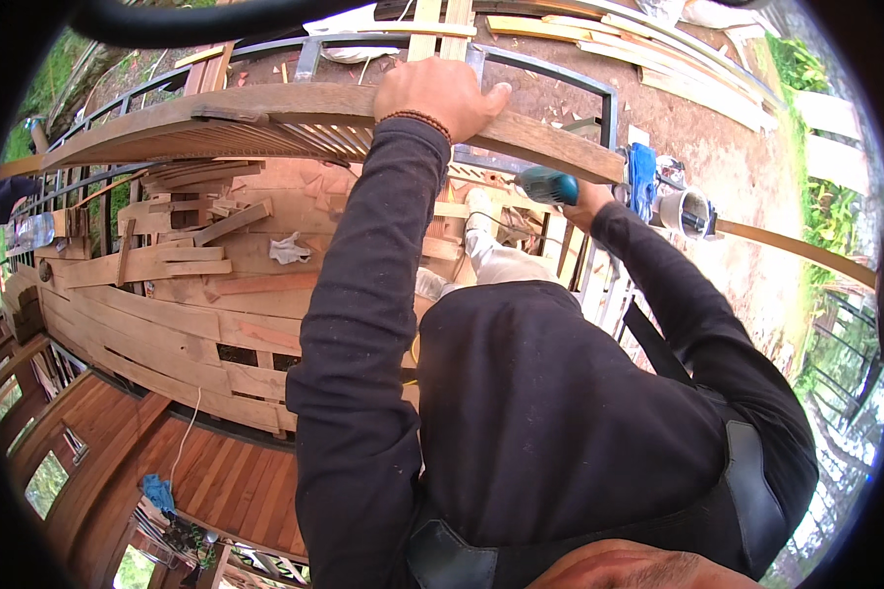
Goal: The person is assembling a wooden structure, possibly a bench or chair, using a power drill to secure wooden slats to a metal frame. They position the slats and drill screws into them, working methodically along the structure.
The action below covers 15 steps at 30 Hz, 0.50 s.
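Note:
A long wooden rail point(535, 139) runs across in front of me, with a row of thin slats point(304, 140) beneath its left part. My left hand point(437, 98) is closed over the rail's top edge, its fingers bent over the far side and partly hidden. Below the rail's right end, my right hand point(589, 203) grips a teal power drill point(548, 186). The drill's front end points left, under the rail; whether it touches the wood I cannot tell. My right fingers are mostly hidden behind the tool and wrist.
Loose boards point(157, 265) and a white rag point(290, 248) lie on the plank floor at left. A dark metal frame point(609, 118) stands beyond the rail. A blue cloth point(641, 182) and a white bucket point(685, 213) are near its right end. Long timber strips point(692, 93) lie on the ground beyond.

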Motion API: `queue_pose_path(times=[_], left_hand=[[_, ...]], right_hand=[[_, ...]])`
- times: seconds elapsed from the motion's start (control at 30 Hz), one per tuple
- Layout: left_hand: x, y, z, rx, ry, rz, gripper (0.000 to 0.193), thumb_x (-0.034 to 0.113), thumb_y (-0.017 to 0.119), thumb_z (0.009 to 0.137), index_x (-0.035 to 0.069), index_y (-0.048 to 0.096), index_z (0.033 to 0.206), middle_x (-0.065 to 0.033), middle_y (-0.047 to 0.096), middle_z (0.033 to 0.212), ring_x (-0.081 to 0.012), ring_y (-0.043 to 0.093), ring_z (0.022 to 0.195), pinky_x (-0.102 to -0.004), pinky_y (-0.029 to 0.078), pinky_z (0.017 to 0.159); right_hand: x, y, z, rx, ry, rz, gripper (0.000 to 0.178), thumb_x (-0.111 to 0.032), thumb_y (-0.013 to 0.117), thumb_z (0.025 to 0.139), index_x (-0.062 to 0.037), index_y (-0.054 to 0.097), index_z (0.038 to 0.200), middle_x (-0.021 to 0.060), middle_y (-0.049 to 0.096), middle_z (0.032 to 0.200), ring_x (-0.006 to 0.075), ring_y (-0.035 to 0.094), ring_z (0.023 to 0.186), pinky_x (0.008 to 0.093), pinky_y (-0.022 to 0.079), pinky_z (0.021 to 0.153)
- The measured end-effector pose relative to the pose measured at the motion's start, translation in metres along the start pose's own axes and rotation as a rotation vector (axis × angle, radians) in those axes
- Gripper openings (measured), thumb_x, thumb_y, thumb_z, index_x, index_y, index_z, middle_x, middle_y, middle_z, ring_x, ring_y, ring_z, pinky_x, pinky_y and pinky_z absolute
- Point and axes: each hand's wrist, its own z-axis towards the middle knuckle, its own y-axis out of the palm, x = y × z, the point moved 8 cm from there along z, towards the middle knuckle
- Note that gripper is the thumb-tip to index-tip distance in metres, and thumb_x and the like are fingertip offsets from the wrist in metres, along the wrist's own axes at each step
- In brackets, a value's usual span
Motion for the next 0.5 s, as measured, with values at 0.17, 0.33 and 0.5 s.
queue_pose_path(times=[0.17,0.33,0.5], left_hand=[[0.000,-0.001,0.005,0.018,0.001,0.013,0.061,0.069,0.053,0.091,0.015,0.082,0.091,-0.0131,0.077,0.088,-0.0343,0.074,0.086,-0.0460,0.058,0.081],[-0.002,-0.002,0.005,-0.031,-0.007,0.025,0.059,0.067,0.055,0.090,0.015,0.082,0.087,-0.0141,0.076,0.083,-0.0352,0.074,0.083,-0.0464,0.058,0.078],[0.002,-0.003,0.015,-0.037,0.005,0.030,0.058,0.066,0.054,0.090,0.016,0.082,0.086,-0.0136,0.076,0.081,-0.0358,0.073,0.081,-0.0468,0.057,0.077]], right_hand=[[0.046,0.041,-0.050,0.120,0.322,0.521,0.071,-0.023,0.074,0.084,-0.0086,0.044,0.146,0.0213,0.073,0.091,0.0347,0.073,0.074,0.0438,0.060,0.069],[-0.020,0.031,-0.070,-0.017,-0.038,0.017,0.077,-0.014,0.070,0.083,-0.0128,0.035,0.151,0.0292,0.071,0.100,0.0484,0.070,0.090,0.0549,0.056,0.080],[0.020,0.048,-0.090,0.128,0.331,0.342,0.077,-0.018,0.068,0.086,-0.0105,0.032,0.153,0.0317,0.070,0.104,0.0514,0.069,0.094,0.0557,0.055,0.084]])
